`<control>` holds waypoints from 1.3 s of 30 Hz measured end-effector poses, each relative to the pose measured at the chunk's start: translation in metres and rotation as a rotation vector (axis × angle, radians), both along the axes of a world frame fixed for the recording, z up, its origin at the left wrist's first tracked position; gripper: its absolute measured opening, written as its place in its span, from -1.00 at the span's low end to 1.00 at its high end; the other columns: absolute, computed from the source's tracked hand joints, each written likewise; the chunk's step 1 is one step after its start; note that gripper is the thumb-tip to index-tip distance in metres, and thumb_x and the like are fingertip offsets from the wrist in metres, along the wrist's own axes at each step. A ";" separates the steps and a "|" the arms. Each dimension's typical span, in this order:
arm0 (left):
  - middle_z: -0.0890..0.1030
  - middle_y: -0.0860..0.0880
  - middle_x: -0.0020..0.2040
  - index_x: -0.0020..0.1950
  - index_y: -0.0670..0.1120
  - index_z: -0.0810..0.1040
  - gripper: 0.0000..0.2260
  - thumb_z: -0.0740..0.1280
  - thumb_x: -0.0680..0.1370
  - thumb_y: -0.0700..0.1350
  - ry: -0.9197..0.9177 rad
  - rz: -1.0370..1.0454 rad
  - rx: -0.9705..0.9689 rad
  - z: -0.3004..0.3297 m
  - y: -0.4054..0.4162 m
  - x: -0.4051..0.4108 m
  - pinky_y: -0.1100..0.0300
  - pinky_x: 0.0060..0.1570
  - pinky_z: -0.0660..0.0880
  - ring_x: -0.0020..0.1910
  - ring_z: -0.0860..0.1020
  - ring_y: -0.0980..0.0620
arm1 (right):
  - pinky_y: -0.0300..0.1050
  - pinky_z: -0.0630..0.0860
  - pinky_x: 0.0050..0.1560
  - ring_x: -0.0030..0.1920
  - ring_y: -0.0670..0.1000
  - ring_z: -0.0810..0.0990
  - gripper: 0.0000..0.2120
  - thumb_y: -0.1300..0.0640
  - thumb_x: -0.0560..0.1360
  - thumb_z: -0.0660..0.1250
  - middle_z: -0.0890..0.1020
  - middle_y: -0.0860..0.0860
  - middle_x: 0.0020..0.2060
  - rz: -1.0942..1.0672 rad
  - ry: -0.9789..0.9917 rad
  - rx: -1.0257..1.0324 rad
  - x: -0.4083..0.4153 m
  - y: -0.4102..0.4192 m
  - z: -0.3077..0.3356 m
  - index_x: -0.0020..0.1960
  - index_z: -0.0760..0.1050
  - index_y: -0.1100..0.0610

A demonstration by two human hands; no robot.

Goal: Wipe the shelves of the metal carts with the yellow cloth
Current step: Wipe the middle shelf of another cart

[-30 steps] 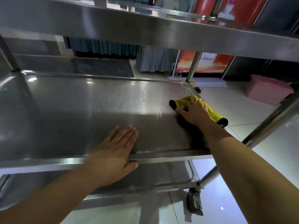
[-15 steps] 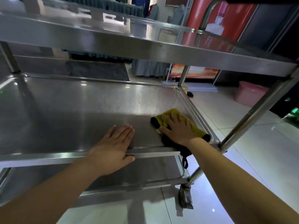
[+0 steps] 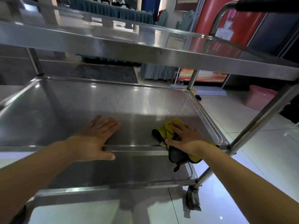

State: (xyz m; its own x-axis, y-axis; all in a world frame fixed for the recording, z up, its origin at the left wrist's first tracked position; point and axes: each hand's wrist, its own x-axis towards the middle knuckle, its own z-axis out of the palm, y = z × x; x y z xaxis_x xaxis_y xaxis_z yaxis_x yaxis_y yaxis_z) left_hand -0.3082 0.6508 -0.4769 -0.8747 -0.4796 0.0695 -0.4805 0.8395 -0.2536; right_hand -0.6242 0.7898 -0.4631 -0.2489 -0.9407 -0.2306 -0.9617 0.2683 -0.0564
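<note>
Here, a stainless-steel cart (image 3: 161, 50) fills the view, its 3 visible shelves all flat, brushed-metal trays with raised lips and rounded corners, joined by round steel posts. The top shelf (image 3: 113, 41) runs across the upper part of the view, mirror-bright; the middle shelf (image 3: 113, 102) is a broad, dully gleaming sheet dotted with light reflections; the bottom shelf (image 3: 129, 172) shows below its front lip. 1 dark caster (image 3: 192, 199) stands on the glossy white tiled floor (image 3: 242, 135). A pink plastic tub (image 3: 260, 99) sits on the floor beyond the cart, at right.

2 bare forearms reach in from below. The left hand (image 3: 95, 138) lies flat and unclenched on the middle shelf near its front lip, fingers straight and together, thumb hooked over the edge. The right hand (image 3: 186, 138) presses down with straight, spread fingers on the 1 yellow cloth (image 3: 166, 131), a soft, crumpled rag with a black trim. The cloth sits at the shelf's front right corner, part of it draped over the front lip, a dark tab dangling.
</note>
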 end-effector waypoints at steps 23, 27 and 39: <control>0.33 -0.26 0.43 0.50 -0.28 0.10 0.00 -0.09 0.40 0.52 0.165 0.220 0.090 -0.034 -0.050 0.013 0.14 0.41 -0.05 0.42 0.21 -0.08 | 0.26 -0.20 0.48 0.54 0.17 -0.19 -0.27 -0.40 0.52 -0.03 -0.09 0.04 0.57 0.202 -0.027 -0.193 0.110 -0.196 -0.032 0.57 -0.05 -0.09; -0.01 -0.05 0.52 0.55 -0.20 -0.07 0.14 0.02 0.22 0.57 0.291 0.234 0.084 -0.041 -0.052 0.013 0.24 0.43 -0.22 0.50 0.01 0.03 | 0.17 -0.24 0.48 0.54 0.10 -0.24 -0.26 -0.42 0.51 -0.02 -0.14 -0.02 0.57 0.330 -0.055 -0.173 0.114 -0.182 -0.033 0.56 -0.10 -0.12; 0.45 -0.29 0.33 0.41 -0.30 0.32 0.01 0.13 0.26 0.47 0.131 0.319 0.189 -0.042 -0.050 0.003 0.25 0.34 0.01 0.30 0.36 -0.18 | 0.04 -0.19 0.52 0.54 -0.07 -0.21 -0.14 -0.38 0.45 0.19 -0.14 -0.13 0.56 0.208 -0.102 -0.079 -0.042 -0.092 -0.016 0.57 -0.12 -0.07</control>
